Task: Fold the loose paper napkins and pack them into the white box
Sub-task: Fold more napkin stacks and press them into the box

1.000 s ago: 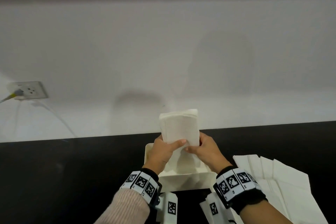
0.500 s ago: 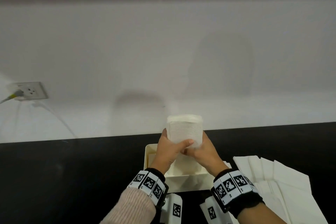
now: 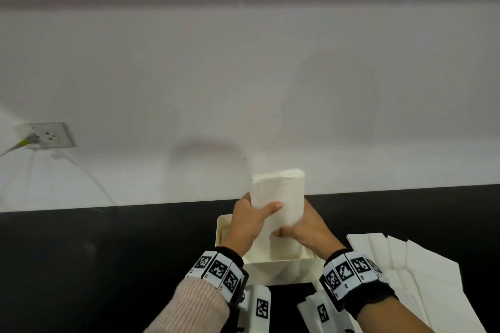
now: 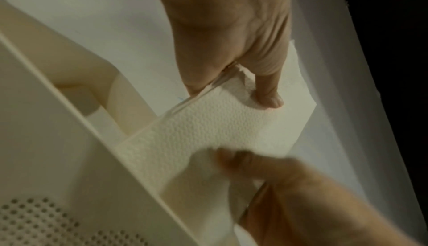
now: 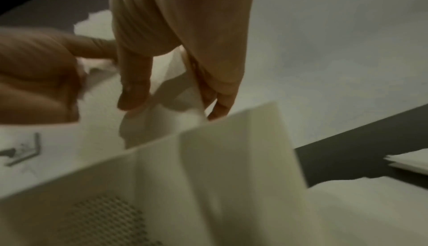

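A thick folded stack of white napkins point(image 3: 280, 189) stands upright, its lower end down inside the white box point(image 3: 284, 267) on the black table. My left hand point(image 3: 263, 208) grips the stack's left side, thumb across the front. My right hand point(image 3: 293, 231) grips its right side lower down, thumb on the front. The left wrist view shows my left hand point(image 4: 231, 94) pinching the embossed napkins point(image 4: 208, 131) above the box wall point(image 4: 57, 140). In the right wrist view my right hand point(image 5: 176, 103) holds the napkins point(image 5: 162, 125) just behind the box rim point(image 5: 208, 167).
Several loose unfolded napkins point(image 3: 405, 265) lie fanned on the black table right of the box, also seen as loose napkins point(image 5: 412, 160). A white wall rises behind the table, with a socket and cable point(image 3: 46, 135) at far left.
The stack has shifted slightly right over the box. My right thumb has slid lower on its front, and the left thumb stays across the middle.
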A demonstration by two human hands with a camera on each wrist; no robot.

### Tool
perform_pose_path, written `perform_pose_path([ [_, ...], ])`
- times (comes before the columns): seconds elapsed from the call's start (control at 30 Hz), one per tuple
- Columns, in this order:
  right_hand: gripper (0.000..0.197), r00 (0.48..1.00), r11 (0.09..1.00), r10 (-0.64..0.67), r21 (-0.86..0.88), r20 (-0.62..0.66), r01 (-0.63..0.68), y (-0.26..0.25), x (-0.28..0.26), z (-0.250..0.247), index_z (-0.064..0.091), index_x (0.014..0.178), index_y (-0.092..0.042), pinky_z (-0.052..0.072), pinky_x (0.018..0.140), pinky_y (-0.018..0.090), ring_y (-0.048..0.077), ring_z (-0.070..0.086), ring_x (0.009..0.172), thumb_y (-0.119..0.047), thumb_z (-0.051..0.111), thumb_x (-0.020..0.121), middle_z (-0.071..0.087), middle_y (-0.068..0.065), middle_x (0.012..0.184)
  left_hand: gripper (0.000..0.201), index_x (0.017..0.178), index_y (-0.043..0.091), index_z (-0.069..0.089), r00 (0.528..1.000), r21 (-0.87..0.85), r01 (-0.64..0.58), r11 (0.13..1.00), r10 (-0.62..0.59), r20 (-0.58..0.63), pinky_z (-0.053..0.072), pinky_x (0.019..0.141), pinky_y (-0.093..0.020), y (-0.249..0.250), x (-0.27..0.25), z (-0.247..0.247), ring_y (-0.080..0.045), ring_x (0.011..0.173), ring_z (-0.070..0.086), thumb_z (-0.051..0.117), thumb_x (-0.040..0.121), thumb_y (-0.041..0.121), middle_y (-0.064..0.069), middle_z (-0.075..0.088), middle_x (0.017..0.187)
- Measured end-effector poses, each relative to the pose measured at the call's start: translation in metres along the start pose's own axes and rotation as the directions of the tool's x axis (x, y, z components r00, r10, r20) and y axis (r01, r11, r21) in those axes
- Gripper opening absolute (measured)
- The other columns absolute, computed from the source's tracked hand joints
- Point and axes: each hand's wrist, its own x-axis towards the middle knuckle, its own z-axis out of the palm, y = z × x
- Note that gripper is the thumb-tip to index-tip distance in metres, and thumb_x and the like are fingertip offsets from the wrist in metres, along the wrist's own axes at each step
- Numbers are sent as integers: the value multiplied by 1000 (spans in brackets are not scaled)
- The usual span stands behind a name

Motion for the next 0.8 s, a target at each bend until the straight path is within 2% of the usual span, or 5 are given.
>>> perform_pose_path([
  [0.1, 49, 994, 989, 89, -120, 58, -81, 5, -6, -10, 59, 108, -24, 52, 84, 28, 16, 61, 99, -12, 82, 66, 64, -6, 102, 28, 99, 14, 63, 1000, -95, 6, 995, -8, -21, 55, 82, -39, 9, -3, -9, -25, 94, 66, 76, 75, 11, -5, 70, 96],
  [0.23, 20, 993, 992, 73, -91, -98, -82, 7, -3, -39, 64, 78, -19, 51, 62, 22, 17, 65, 79, -11, 80, 69, 67, -3, 81, 22, 88, 16, 62, 997, -132, -32, 991, 22, -77, 54, 78, -41, 18, 0, -43, -23, 81, 66, 72, 75, 2, -3, 70, 85],
  [0.37, 19, 981, 999, 40, 11, -192, -38, 8, -1, -50, 67, 73, -18, 51, 65, 24, 18, 65, 79, -10, 82, 66, 68, 3, 84, 22, 84, 13, 60, 998, 12, -38, 999, 39, -40, 57, 63, -27, 19, -2, -69, -18, 72, 69, 68, 76, -7, -3, 73, 79],
  [0.67, 52, 996, 993, 84, -83, -15, -85, 17, 1, -29, 58, 105, -32, 49, 80, 22, 10, 60, 96, -6, 81, 67, 63, -9, 100, 62, 117, 31, 45, 991, 447, 122, 886, -132, -9, 47, 95, -33, -15, -4, -68, -14, 104, 55, 78, 71, 6, 7, 60, 108],
  [0.8, 45, 996, 972, 91, -217, -25, -95, 17, 2, -25, 56, 102, -33, 44, 78, 18, 10, 56, 96, -6, 77, 72, 61, -8, 101, 54, 115, 29, 51, 993, 480, 111, 870, -112, -28, 44, 92, -26, -20, -3, -61, -12, 105, 54, 76, 73, 6, 6, 60, 109],
])
